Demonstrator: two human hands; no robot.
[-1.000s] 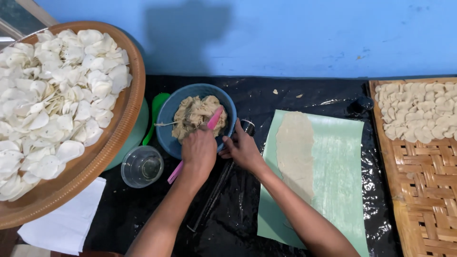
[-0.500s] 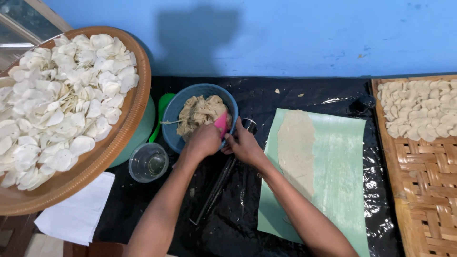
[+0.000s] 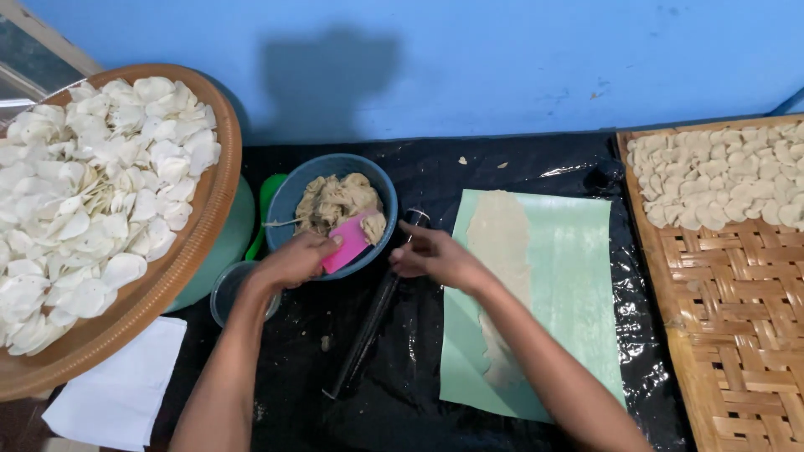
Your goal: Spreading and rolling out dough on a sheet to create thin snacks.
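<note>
Left hand [image 3: 295,261] grip pinches pink scraper [image 3: 350,241] at rim of blue dough bowl [image 3: 295,194] (dough inside). Right hand [image 3: 429,256], fingers loosely spread, rests by black rolling pin [image 3: 373,314] on table [image 3: 419,393].

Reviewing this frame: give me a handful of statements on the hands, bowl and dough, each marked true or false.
1. The left hand holds a pink scraper at the blue bowl. True.
2. The bowl is empty. False: it holds a lump of dough.
3. The right hand grips the black rolling pin. False: it hovers just beside it, fingers loose.
4. A thin dough sheet lies on the green mat. True.
5. The woven tray at right is completely covered. False: only its far part holds pale discs.
</note>
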